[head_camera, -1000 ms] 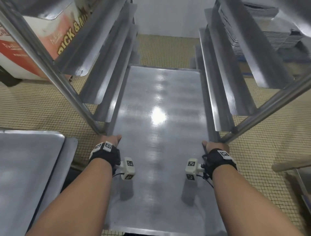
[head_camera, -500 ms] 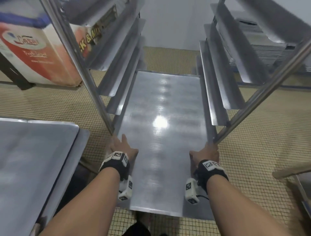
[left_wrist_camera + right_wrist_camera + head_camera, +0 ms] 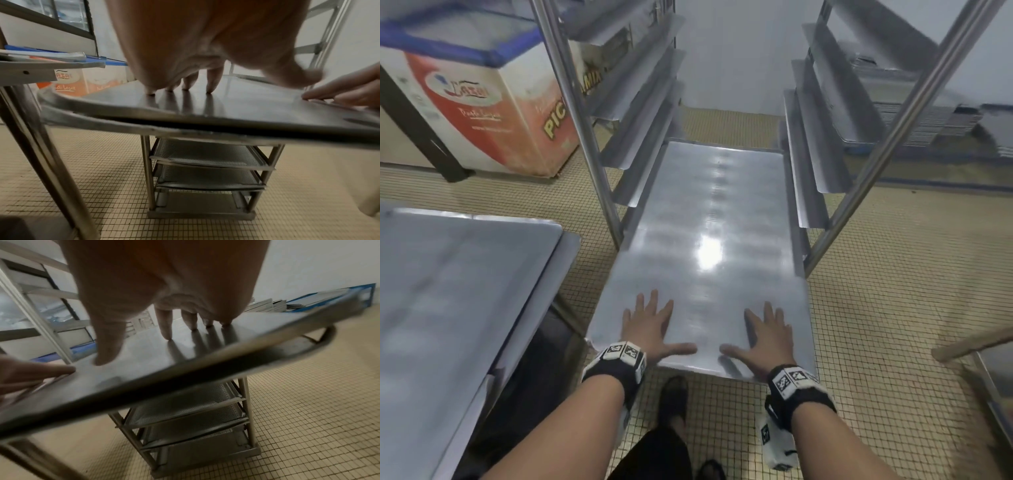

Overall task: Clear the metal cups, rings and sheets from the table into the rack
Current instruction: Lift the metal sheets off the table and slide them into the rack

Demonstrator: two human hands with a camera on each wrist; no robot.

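Your left hand (image 3: 650, 329) and right hand (image 3: 767, 337) lie flat on the metal sheet (image 3: 709, 219), fingers spread, gripping nothing. The sheet's near end overhangs the rack (image 3: 582, 113).

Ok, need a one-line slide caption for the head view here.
Both hands, left hand and right hand, lie flat on a metal sheet partly slid into the rack.
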